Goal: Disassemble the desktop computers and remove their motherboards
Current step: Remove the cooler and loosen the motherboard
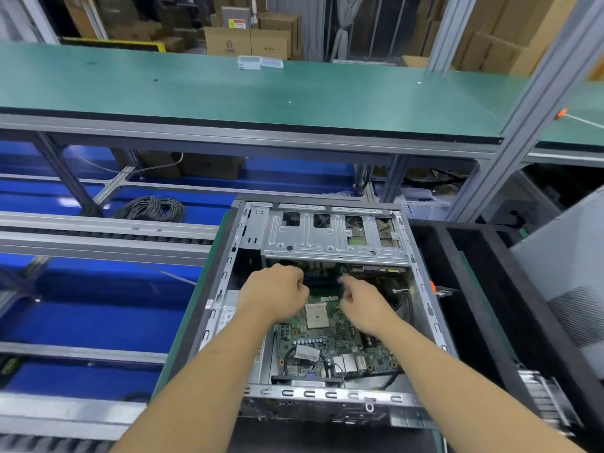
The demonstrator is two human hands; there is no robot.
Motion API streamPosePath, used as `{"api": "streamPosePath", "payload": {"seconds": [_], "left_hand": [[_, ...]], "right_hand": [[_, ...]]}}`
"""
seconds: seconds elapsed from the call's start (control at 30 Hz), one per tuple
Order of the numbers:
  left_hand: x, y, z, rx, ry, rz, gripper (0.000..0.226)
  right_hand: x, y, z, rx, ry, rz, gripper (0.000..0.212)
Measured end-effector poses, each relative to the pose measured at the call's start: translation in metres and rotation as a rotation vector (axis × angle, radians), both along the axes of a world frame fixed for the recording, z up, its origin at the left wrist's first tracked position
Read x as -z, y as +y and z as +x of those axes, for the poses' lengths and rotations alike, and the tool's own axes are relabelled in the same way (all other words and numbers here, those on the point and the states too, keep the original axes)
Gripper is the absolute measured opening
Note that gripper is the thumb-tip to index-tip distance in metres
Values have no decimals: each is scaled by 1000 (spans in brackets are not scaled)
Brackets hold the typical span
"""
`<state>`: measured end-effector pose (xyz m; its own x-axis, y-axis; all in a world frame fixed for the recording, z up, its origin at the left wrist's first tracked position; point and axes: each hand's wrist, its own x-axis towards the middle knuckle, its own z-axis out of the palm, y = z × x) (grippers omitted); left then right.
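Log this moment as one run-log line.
open grey metal computer case | green motherboard still inside | left hand, right hand at its far edge

A long green workbench (228, 93) on grey metal framing crosses the room. Beyond it stand stacked cardboard boxes (251, 40); below it, blue flooring (98, 322) shines.

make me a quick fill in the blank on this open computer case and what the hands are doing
1. Both hands, left hand and right hand, reach inside the open ____.
2. The circuit board in the case is ____ in colour.
3. The coil of cable lies on a ____ surface.

Missing words: computer case; green; blue
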<state>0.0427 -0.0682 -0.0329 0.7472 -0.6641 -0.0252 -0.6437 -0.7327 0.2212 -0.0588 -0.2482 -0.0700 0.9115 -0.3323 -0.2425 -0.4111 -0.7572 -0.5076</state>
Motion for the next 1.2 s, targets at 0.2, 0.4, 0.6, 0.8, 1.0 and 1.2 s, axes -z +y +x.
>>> {"api": "streamPosePath", "payload": {"seconds": [0.2,0.4,0.6,0.8,1.0,1.2], "left_hand": [[2,0,2,-19,6,-27,22],[3,0,1,-29,4,-37,21],[2,1,1,-33,5,-35,22],[2,1,0,-39,2,-49,22],[3,0,1,-50,14,-53,22],[3,0,2,-39,17,-58,21]], "right_hand": [[4,5,4,-203,149,-79,46],[-2,18,1,-426,327,-377,26],[3,18,-6,-536,428,-495,44],[-8,24,-10,-606,404,-474,66],[-10,26,-15,-654,390,-554,45],[-4,25,-13,-662,423,-516,50]]}}
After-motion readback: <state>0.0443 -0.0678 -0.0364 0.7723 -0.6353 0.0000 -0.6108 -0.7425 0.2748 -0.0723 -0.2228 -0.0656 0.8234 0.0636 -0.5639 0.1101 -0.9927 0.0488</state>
